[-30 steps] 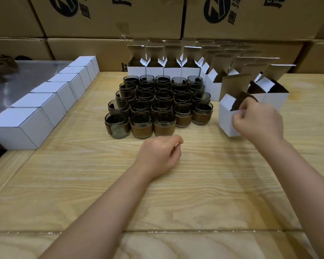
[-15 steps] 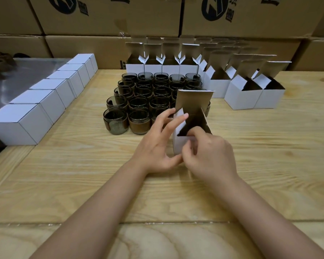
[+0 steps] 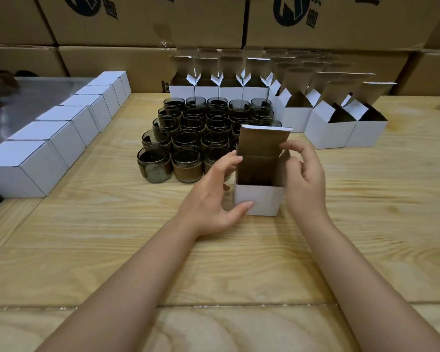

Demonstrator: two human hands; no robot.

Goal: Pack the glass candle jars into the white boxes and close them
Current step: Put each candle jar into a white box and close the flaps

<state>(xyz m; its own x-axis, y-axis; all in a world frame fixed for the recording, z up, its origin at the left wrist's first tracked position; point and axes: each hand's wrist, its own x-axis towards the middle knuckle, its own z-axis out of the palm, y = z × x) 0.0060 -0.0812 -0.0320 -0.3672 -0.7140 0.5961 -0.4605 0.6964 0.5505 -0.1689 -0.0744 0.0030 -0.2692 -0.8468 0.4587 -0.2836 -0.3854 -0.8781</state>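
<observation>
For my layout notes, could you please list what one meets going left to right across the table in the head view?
Row of closed white boxes → glass candle jars → held open box → right hand → front pair of open boxes.

jars (image 3: 188, 138) crowd behind open box (image 3: 258, 199), bare table (image 3: 112, 250) in front
</observation>
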